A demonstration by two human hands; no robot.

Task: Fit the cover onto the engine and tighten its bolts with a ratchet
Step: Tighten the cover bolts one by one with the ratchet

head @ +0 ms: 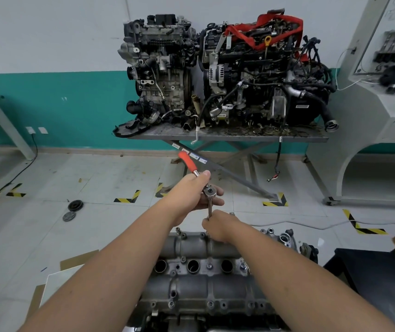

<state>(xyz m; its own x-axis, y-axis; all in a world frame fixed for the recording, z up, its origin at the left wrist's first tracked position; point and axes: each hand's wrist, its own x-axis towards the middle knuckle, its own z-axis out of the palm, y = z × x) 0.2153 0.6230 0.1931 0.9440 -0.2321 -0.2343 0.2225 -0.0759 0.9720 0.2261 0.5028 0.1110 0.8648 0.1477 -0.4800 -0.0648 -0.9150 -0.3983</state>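
Your left hand (195, 191) grips the ratchet (200, 179) at centre frame, fingers curled round the shaft just below the red handle, which points toward the upper left; your right hand (219, 227) pinches the extension bar (210, 207) hanging vertically from the ratchet head; the bar's lower end is hidden behind that hand, at the far edge of the cover (199, 267); the cover sits on the engine (203, 307) at bottom centre; two other engines (215, 75) stand on a lift table (227, 135) in the upper centre of the frame.
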